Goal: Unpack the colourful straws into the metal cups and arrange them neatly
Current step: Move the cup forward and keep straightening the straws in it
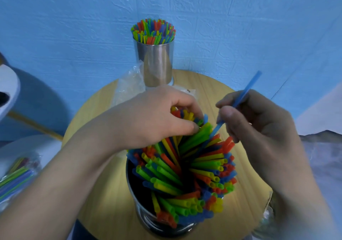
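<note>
Our left hand curls round the tops of the straws in the near cup, gripping a cluster and pulling it aside, probably to open a gap. Our right hand pinches a single blue straw between thumb and fingers, tilted, with its lower end aimed at that gap. The near cup's straws fan out loosely and need tidying. The far cup stands full at the back of the round table, beside an empty plastic wrapper. More packed straws lie off to the left.
</note>
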Motion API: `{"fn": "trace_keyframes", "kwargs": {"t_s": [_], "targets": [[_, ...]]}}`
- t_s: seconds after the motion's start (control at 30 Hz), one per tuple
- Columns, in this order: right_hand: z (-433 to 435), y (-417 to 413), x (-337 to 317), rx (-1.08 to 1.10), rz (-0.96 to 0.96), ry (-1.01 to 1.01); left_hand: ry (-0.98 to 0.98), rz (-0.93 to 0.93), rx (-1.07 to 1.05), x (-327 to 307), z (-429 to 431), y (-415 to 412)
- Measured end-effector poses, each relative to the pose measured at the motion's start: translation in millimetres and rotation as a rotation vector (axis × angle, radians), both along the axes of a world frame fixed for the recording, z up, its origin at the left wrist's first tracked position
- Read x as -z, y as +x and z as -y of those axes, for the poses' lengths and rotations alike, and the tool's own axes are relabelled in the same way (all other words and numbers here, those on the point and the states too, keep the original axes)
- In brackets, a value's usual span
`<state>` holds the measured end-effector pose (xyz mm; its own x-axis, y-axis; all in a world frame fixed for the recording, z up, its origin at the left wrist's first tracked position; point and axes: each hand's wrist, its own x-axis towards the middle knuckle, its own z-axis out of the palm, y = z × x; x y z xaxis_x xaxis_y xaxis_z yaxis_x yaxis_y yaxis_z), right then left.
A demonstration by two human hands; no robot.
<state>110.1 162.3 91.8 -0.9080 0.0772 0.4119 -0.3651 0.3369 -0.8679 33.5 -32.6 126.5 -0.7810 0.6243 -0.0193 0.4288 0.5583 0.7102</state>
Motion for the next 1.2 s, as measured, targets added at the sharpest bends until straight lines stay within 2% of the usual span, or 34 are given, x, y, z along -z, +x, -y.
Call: {"fn": "trace_keyframes", "kwargs": {"t_s": [0.2,0.37,0.47,0.57,0.8,1.0,1.1,1.2], "targets": [[2,1,3,0.006,-0.034,-0.106,0.132,-0.049,0.0,2,3,1],[1,-1,7,0.035,-0.106,0.011,0.257,-0.126,0.002,-3,3,4],[1,-1,7,0.061,-0.097,0.107,0.454,-0.102,0.003,-9,4,6],[3,0,7,0.004,-0.041,0.082,0.652,-0.078,-0.033,-14,8,4],[4,1,5,-0.006,-0.065,0.032,1.02,-0.008,-0.288,-18,21,-4],[6,0,5,-0.06,-0.019,-0.043,1.321,0.211,-0.469,-9,25,-9],[7,-1,3,-0.069,-0.055,-0.147,1.322,0.315,-0.478,-3,22,-8],[7,-1,1,-0.076,-0.12,-0.253,1.147,0.352,-0.461,4,17,-5]]}}
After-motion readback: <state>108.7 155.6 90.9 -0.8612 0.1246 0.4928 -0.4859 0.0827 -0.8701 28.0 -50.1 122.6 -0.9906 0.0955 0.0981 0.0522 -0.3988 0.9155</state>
